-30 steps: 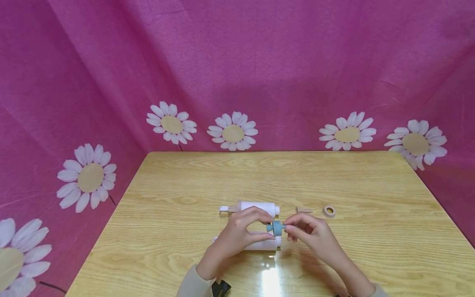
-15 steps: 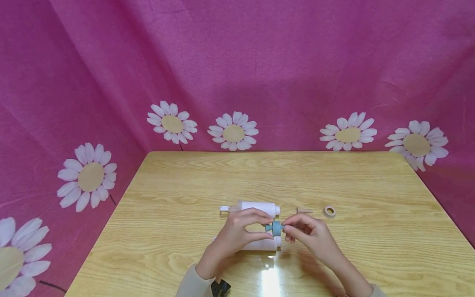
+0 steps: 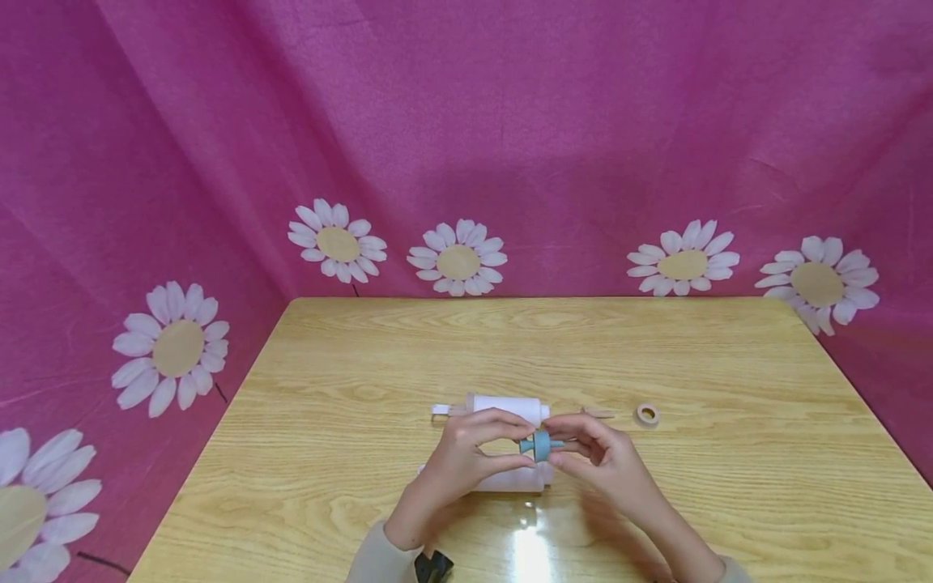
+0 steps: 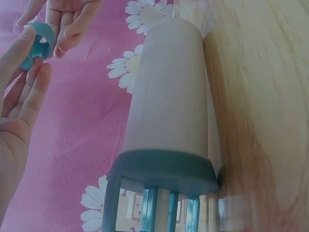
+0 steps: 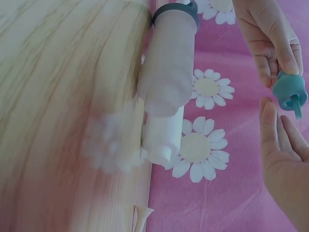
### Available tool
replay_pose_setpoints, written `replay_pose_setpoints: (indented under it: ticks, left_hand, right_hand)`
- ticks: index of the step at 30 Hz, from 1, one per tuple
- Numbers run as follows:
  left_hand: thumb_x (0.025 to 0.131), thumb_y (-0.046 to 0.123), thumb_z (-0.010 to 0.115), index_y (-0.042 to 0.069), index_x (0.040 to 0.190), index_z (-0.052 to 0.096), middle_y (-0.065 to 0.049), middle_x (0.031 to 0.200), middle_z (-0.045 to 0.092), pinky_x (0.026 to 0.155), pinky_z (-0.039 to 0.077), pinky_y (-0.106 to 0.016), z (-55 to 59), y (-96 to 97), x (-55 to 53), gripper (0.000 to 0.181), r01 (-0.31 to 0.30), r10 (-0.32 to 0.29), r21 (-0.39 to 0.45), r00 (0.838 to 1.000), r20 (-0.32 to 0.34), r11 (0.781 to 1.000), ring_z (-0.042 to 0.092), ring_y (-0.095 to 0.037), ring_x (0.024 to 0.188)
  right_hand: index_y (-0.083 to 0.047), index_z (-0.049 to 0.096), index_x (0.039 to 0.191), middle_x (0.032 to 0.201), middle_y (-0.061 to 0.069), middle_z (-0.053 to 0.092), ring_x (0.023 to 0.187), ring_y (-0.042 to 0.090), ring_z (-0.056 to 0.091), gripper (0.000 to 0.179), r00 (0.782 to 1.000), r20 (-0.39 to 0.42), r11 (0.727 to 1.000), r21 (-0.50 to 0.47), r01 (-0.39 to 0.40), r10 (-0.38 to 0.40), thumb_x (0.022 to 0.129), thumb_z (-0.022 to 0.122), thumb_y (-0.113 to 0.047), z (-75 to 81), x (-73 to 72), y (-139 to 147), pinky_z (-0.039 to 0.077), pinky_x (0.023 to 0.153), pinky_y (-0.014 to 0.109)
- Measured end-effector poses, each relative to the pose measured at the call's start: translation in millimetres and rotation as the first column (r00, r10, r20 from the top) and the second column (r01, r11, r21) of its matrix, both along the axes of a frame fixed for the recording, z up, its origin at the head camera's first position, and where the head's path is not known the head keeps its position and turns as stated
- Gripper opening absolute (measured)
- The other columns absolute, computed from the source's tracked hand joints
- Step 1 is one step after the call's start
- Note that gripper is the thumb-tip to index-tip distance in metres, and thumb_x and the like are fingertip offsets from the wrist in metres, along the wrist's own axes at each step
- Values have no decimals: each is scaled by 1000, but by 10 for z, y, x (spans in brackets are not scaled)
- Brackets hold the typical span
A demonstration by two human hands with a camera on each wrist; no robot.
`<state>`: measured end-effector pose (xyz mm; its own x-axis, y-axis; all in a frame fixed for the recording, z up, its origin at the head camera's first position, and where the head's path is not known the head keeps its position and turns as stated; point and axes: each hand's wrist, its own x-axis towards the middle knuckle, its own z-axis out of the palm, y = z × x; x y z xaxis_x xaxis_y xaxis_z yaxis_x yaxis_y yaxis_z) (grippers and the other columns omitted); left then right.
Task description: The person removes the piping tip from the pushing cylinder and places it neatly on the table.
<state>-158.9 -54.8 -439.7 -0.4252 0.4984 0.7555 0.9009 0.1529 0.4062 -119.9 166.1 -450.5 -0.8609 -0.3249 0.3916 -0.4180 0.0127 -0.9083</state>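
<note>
My left hand (image 3: 466,445) pinches a small teal plastic piece (image 3: 542,447) between thumb and fingertips, above the table. The piece has a wide round collar, a stem on the left and a thin prong pointing right. My right hand (image 3: 612,461) is around its prong end, with thumb and forefinger right at the collar. In the right wrist view the fingers of that hand (image 5: 285,140) lie fairly straight just below the teal piece (image 5: 289,92). Beneath the hands lies a white cylinder (image 3: 510,482), partly covered by the left hand; its teal collar (image 4: 164,166) shows in the left wrist view.
Behind it lies a second white cylinder (image 3: 506,407) with a beige collar and prongs at its left end. To the right are a thin beige piece (image 3: 598,413) and a beige ring (image 3: 647,423). A pink flowered curtain (image 3: 554,162) hangs behind the wooden table (image 3: 335,389).
My right fingertips have left the prong's tip, spread, and moved left to the collar. The left hand keeps holding the teal piece in nearly the same place.
</note>
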Motion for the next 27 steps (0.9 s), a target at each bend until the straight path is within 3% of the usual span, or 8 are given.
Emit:
replay_pose_setpoints:
  ticks: [6, 27]
  left_hand:
    - [69, 6, 86, -2, 101, 75, -11, 100, 75, 88, 55, -15, -9, 7, 19, 35, 7, -6, -6, 1000, 26, 1000, 74, -18, 93]
    - [72, 6, 84, 1, 101, 75, -10, 99, 76, 88, 55, -15, -78, 8, -2, 30, -6, 7, -3, 999, 31, 1000, 73, -17, 92]
  right_hand:
    - [8, 60, 117, 112, -15, 66, 102, -1, 65, 31, 999, -29, 999, 36, 17, -16, 87, 66, 7, 9, 8, -39, 57, 87, 20]
    - [7, 61, 114, 102, -13, 65, 93, 0, 65, 27, 995, -38, 992, 79, 97, -94, 88, 64, 8, -15, 38, 113, 57, 82, 17]
